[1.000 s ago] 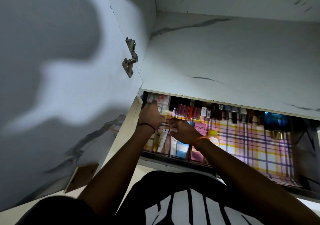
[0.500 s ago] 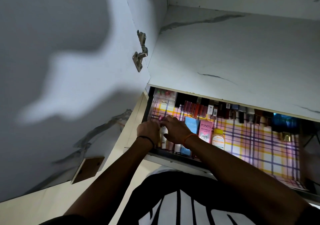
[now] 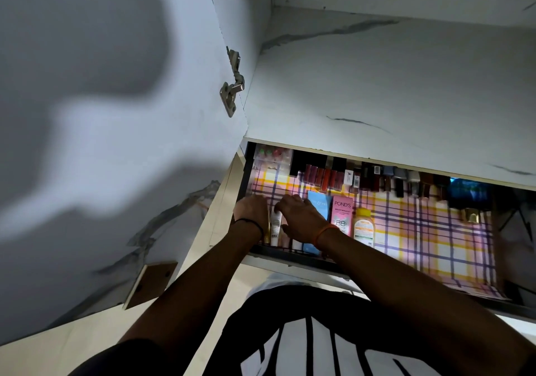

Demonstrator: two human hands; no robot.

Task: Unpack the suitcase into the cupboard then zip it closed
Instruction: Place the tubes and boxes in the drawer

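the cupboard (image 3: 377,91) fills the view, its door (image 3: 87,143) swung wide to the left on a metal hinge (image 3: 232,91), which leaves the whole front free for both arms. a pull-out drawer (image 3: 290,255) is drawn out beneath a marbled shelf, likely so things can be laid in from above. a checked liner (image 3: 420,230) covers its floor; the right half of it is mostly bare, so there is plenty of room there, while the back edge is taken up by a row of small dark bottles (image 3: 362,177).

along the front rail the tubes lie side by side, tops pointing to the back: a blue tube (image 3: 319,204), a pink pond's tube (image 3: 342,216), a yellow bottle (image 3: 364,226). packing them tight against the left wall seems to be the aim.

the left hand (image 3: 252,213) rests fingers-down at the left corner; whether it grips anything i cannot tell. the right hand (image 3: 301,219) lies just beside it with fingers curled over a white tube (image 3: 275,225) between the two hands, apparently nudging it into line. the suitcase is out of view.
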